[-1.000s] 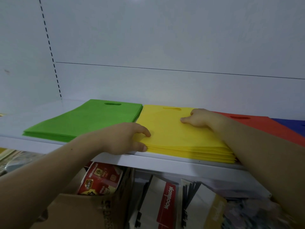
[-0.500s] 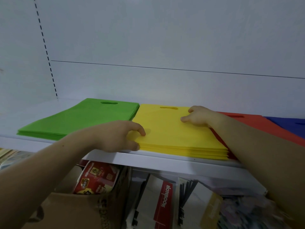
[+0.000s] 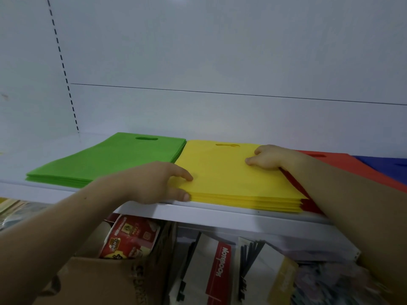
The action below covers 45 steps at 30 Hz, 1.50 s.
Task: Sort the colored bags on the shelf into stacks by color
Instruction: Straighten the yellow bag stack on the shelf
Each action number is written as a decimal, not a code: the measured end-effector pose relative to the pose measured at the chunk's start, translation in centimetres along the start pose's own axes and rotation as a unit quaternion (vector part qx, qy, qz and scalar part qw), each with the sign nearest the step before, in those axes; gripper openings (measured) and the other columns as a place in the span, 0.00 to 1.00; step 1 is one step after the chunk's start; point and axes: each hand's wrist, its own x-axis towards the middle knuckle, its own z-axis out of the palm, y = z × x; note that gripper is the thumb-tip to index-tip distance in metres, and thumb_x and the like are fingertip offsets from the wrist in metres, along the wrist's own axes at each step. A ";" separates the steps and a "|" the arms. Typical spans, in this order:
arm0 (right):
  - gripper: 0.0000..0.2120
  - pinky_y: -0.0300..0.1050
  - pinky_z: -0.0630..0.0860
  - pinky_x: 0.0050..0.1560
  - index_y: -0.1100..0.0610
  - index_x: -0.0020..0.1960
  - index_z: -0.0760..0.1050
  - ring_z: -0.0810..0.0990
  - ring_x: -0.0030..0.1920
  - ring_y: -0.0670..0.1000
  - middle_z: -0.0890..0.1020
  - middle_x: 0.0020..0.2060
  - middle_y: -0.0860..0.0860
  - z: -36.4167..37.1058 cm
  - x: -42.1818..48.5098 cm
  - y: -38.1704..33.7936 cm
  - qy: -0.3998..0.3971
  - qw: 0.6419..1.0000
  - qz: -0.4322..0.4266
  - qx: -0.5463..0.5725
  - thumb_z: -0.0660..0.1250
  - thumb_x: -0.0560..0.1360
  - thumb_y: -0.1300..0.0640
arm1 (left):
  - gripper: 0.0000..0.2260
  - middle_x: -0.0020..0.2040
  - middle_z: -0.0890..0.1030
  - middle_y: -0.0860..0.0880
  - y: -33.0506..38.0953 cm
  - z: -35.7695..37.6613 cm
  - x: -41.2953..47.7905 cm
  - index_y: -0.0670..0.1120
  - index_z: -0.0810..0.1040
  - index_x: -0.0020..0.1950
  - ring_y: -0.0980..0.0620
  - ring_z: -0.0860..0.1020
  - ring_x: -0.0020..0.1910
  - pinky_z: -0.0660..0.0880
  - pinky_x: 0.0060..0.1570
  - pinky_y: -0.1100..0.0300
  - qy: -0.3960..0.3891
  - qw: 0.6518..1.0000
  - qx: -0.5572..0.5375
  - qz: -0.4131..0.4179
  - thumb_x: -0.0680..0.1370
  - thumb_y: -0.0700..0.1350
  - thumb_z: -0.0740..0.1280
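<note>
On the white shelf (image 3: pixel 220 213) lie four flat stacks of bags side by side. The green stack (image 3: pixel 114 159) is at the left and the yellow stack (image 3: pixel 229 179) in the middle. A red stack (image 3: pixel 343 164) and a blue stack (image 3: pixel 383 166) follow at the right, partly hidden by my right arm. My left hand (image 3: pixel 154 183) grips the yellow stack's front left corner, thumb under and fingers on top. My right hand (image 3: pixel 268 158) rests with curled fingers on the yellow stack's far right edge, against the red stack.
White back panels rise behind the shelf, with a slotted upright at the left. Below the shelf stand a cardboard box (image 3: pixel 105 280) with a red package (image 3: pixel 130 238) in it, and several upright notebooks (image 3: pixel 222 263) and packets.
The yellow stack has slid slightly left, closing up against the green stack. Both hands have stayed on the yellow stack.
</note>
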 end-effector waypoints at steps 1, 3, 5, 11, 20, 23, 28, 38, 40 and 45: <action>0.35 0.48 0.64 0.66 0.60 0.73 0.63 0.65 0.71 0.57 0.65 0.72 0.57 0.2 0.0 -0.1 -0.004 1.000 0.003 -0.005 0.56 0.77 0.36 | 0.24 0.68 0.70 0.53 0.1 0.0 0.0 0.58 0.69 0.68 0.52 0.71 0.63 0.67 0.59 0.60 0.004 1.000 0.002 -0.002 0.73 0.58 0.68; 0.37 0.47 0.66 0.62 0.61 0.72 0.65 0.68 0.68 0.57 0.68 0.70 0.57 0.5 0.0 -0.4 -0.006 1.000 0.008 -0.009 0.55 0.76 0.33 | 0.23 0.65 0.72 0.53 0.3 -0.1 -0.1 0.57 0.70 0.67 0.53 0.72 0.58 0.67 0.53 0.61 0.007 1.000 0.011 -0.004 0.74 0.57 0.68; 0.37 0.47 0.68 0.60 0.61 0.70 0.67 0.70 0.67 0.57 0.70 0.69 0.57 0.5 0.2 -0.5 0.003 1.000 0.005 -0.014 0.55 0.75 0.32 | 0.23 0.60 0.72 0.54 0.4 -0.3 -0.2 0.56 0.70 0.65 0.53 0.72 0.53 0.67 0.49 0.62 0.004 1.000 0.015 -0.010 0.72 0.59 0.69; 0.39 0.50 0.65 0.66 0.57 0.76 0.58 0.64 0.72 0.57 0.62 0.74 0.56 -0.4 1.8 -1.1 0.020 1.000 0.007 0.005 0.58 0.75 0.32 | 0.30 0.73 0.64 0.57 0.6 0.1 -0.2 0.59 0.63 0.71 0.54 0.65 0.69 0.62 0.64 0.62 0.007 1.000 0.017 0.005 0.72 0.60 0.68; 0.45 0.57 0.58 0.72 0.50 0.78 0.51 0.57 0.75 0.59 0.55 0.76 0.55 0.2 5.5 -0.9 0.002 1.000 0.022 -0.015 0.51 0.70 0.24 | 0.30 0.70 0.68 0.57 0.2 0.0 0.0 0.59 0.68 0.66 0.55 0.69 0.63 0.66 0.59 0.61 -0.009 1.000 0.020 -0.013 0.66 0.68 0.66; 0.46 0.56 0.55 0.73 0.51 0.78 0.50 0.56 0.76 0.57 0.54 0.77 0.53 0.2 6.1 -0.5 -0.016 1.000 0.015 -0.011 0.49 0.69 0.23 | 0.42 0.70 0.67 0.59 -0.1 0.4 0.1 0.63 0.65 0.67 0.56 0.69 0.65 0.66 0.61 0.62 -0.003 1.000 0.028 -0.009 0.56 0.79 0.54; 0.49 0.56 0.61 0.71 0.53 0.77 0.55 0.61 0.73 0.58 0.60 0.75 0.55 0.4 7.0 0.0 -0.026 0.999 0.011 -0.029 0.49 0.67 0.21 | 0.49 0.73 0.62 0.62 -0.5 0.5 0.3 0.64 0.64 0.70 0.59 0.63 0.70 0.58 0.62 0.67 0.004 1.000 0.025 0.002 0.52 0.83 0.51; 0.49 0.54 0.64 0.69 0.58 0.76 0.58 0.65 0.71 0.59 0.63 0.74 0.57 0.4 7.9 -0.8 -0.018 1.000 0.009 -0.012 0.49 0.69 0.23 | 0.54 0.71 0.65 0.63 -0.1 1.1 0.0 0.63 0.65 0.69 0.61 0.65 0.68 0.59 0.64 0.65 0.039 0.999 0.016 0.002 0.48 0.85 0.44; 0.47 0.55 0.64 0.68 0.55 0.76 0.59 0.65 0.71 0.59 0.63 0.73 0.58 0.4 7.9 -0.7 -0.016 1.000 0.004 -0.022 0.49 0.69 0.23 | 0.54 0.71 0.65 0.63 0.1 1.2 0.0 0.63 0.66 0.69 0.61 0.65 0.68 0.59 0.65 0.64 0.044 0.999 0.017 0.001 0.48 0.85 0.44; 0.48 0.54 0.65 0.68 0.55 0.75 0.60 0.65 0.70 0.59 0.64 0.73 0.58 0.7 7.8 -0.6 -0.019 0.999 -0.002 -0.034 0.48 0.68 0.22 | 0.54 0.69 0.68 0.63 0.0 0.9 -0.2 0.62 0.68 0.68 0.60 0.68 0.65 0.64 0.61 0.64 0.055 0.998 0.016 -0.011 0.47 0.85 0.46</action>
